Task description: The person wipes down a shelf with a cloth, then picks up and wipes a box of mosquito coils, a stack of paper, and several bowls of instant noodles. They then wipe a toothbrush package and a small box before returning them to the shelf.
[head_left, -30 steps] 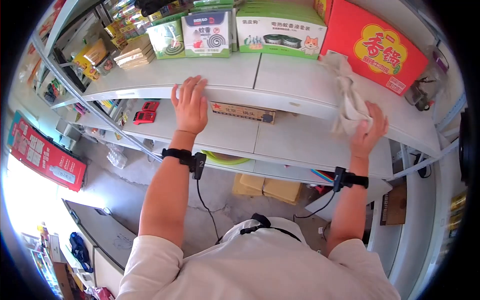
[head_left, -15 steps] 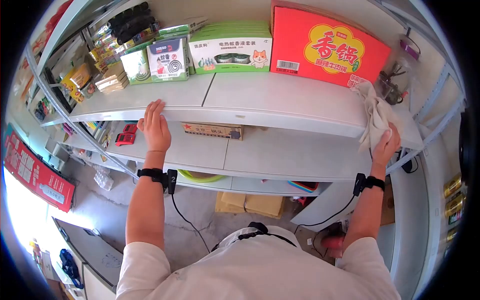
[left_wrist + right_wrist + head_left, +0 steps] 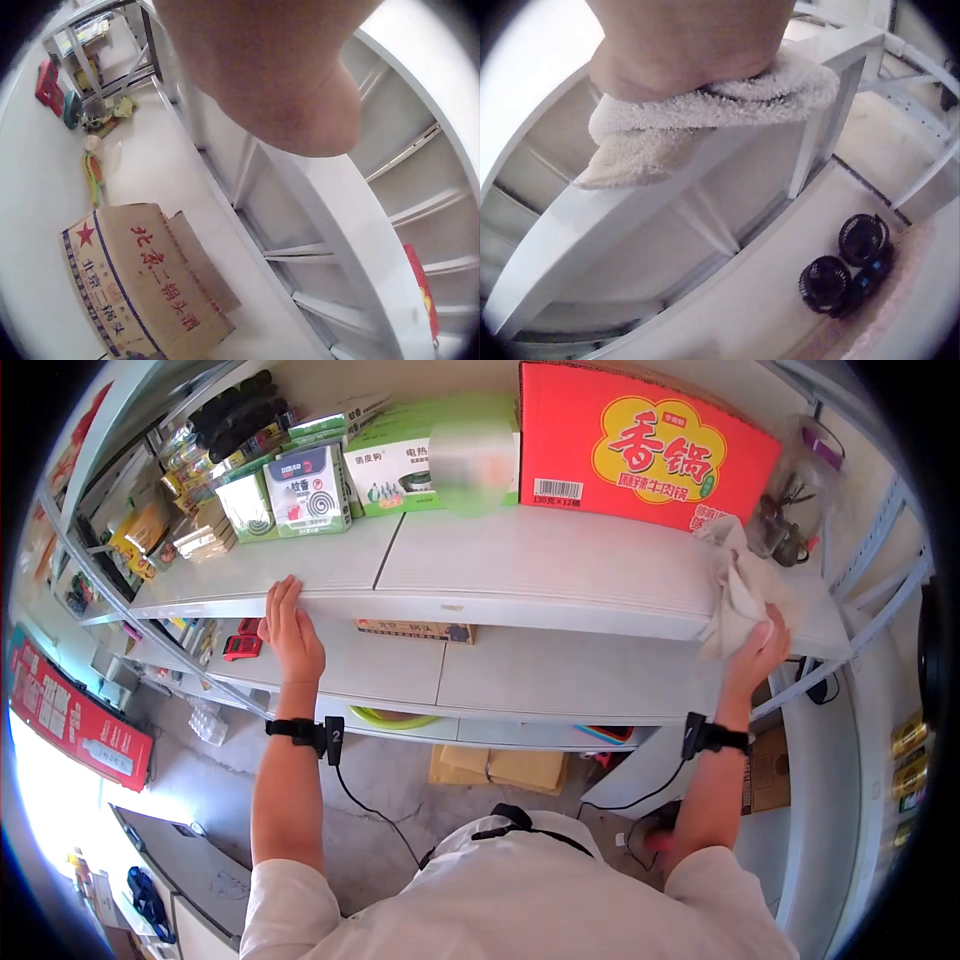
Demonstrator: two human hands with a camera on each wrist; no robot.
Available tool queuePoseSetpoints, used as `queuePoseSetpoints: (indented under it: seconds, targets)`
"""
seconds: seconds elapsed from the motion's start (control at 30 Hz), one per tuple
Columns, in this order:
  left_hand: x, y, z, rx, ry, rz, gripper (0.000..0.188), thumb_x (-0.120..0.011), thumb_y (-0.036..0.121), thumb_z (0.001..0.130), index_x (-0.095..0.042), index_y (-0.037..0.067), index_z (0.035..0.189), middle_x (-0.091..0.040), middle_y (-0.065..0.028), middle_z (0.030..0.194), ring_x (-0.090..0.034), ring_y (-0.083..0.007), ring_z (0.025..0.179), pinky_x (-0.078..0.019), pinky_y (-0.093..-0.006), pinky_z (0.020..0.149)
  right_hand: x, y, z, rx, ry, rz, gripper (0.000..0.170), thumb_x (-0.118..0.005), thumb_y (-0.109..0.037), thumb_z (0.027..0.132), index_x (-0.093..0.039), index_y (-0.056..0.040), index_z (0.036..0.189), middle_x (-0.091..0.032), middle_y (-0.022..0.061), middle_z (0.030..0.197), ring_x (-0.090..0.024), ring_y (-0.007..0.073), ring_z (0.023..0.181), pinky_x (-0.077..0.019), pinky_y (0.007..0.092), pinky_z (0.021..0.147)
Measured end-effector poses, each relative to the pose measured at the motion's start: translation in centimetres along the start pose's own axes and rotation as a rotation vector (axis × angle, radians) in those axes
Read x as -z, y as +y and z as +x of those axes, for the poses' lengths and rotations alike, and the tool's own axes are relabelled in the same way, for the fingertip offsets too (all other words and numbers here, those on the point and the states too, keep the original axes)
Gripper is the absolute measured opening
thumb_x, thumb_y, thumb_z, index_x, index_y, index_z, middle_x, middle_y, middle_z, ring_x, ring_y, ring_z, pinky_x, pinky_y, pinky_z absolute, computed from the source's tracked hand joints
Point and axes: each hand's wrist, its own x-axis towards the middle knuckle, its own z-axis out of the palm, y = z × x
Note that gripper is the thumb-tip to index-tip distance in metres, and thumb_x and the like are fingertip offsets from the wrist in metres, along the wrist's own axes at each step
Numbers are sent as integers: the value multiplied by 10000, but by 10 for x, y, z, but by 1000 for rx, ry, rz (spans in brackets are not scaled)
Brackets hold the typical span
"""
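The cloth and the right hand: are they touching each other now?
Touching. The right wrist view shows it: the cloth lies directly against the underside of the right hand, with no gap along their meeting line.

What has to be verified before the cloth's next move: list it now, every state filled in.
1. Cloth held by the right hand: ok, gripped at the front edge of the upper shelf.
2. Left hand apart from the cloth: ok, it rests on the front edge, well to the left.
3. Red carton apart from the cloth: cannot tell, the cloth's far end meets its lower right corner in the head view.
4. White-and-green box back from the front edge: ok.
5. Surface under the cloth clean: cannot tell, covered.
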Motion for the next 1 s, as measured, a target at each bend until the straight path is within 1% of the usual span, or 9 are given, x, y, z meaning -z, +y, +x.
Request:
queuePoseSetpoints:
  seconds: [0.07, 0.17, 0.4, 0.6, 0.7, 0.73, 0.8, 0.9, 1.0]
  targets:
    - [-5, 0, -3, 8, 16, 1, 391, -436, 78, 854, -516, 66, 1237, -506, -87, 1308, -388, -287, 1281, -235, -424, 989, -8, -26, -8, 15, 8, 36, 447, -363, -385, 935, -593, -34, 1088, -614, 107, 1104, -534, 295, 1058, -215, 470, 1049]
    - [-15, -1, -7, 1, 55, -18, 401, -426, 121, 872, -487, 58, 1263, -482, -110, 1324, -359, -325, 1291, -211, -449, 1015, -14, -61, -10, 86, -78, 104, 508, -332, -450, 928, -594, -40, 1077, -615, 100, 1096, -534, 276, 1072, -205, 476, 1043]
    - [-26, -8, -9, -40, 86, 0, 416, -401, 196, 901, -455, 46, 1286, -465, -135, 1329, -332, -356, 1293, -206, -480, 1027, -12, -36, 0, 190, -88, 224, 500, -322, -441, 928, -597, -34, 1022, -615, 113, 1058, -534, 279, 1057, -241, 440, 1014]
    - [-23, -14, -7, -43, 75, -71, 406, -445, 137, 874, -474, 46, 1269, -484, -137, 1306, -362, -366, 1276, -219, -473, 1023, -15, 41, -4, -56, 4, 147, 560, -339, -459, 927, -594, 31, 1021, -595, 190, 1061, -549, 335, 990, -364, 414, 951]
    - [-18, -13, -6, 1, 57, -118, 409, -473, 95, 845, -492, 50, 1251, -492, -133, 1297, -372, -354, 1277, -228, -455, 1013, -13, 62, 0, -170, 20, 294, 557, -329, -417, 940, -586, 67, 1040, -589, 208, 1060, -552, 328, 966, -407, 404, 911]
    - [-14, -9, -5, 31, 35, -111, 411, -478, 84, 836, -497, 53, 1246, -494, -130, 1295, -373, -347, 1280, -232, -448, 1008, -10, 62, 2, -210, 25, 325, 544, -332, -397, 944, -584, 75, 1041, -591, 207, 1054, -551, 320, 961, -412, 399, 899]
    - [-7, -6, -5, 64, 9, -106, 422, -487, 70, 820, -500, 58, 1241, -494, -123, 1294, -372, -336, 1284, -238, -436, 999, -1, 54, 6, -196, -28, 172, 490, -355, -348, 952, -577, 76, 1058, -592, 209, 1044, -551, 317, 948, -419, 394, 869]
    - [-1, -5, -6, 75, -5, -110, 442, -498, 73, 801, -495, 64, 1242, -488, -113, 1299, -365, -325, 1291, -243, -429, 986, 0, 34, 4, -251, 11, 26, 428, -363, -297, 957, -584, 63, 1030, -602, 220, 984, -546, 335, 903, -419, 403, 826]
    - [0, -4, -5, 90, -2, -104, 464, -507, 85, 785, -485, 68, 1248, -472, -111, 1313, -356, -328, 1294, -248, -445, 982, -2, 6, 2, -186, -29, -30, 362, -380, -250, 948, -591, 42, 975, -607, 221, 911, -541, 363, 859, -413, 413, 794]
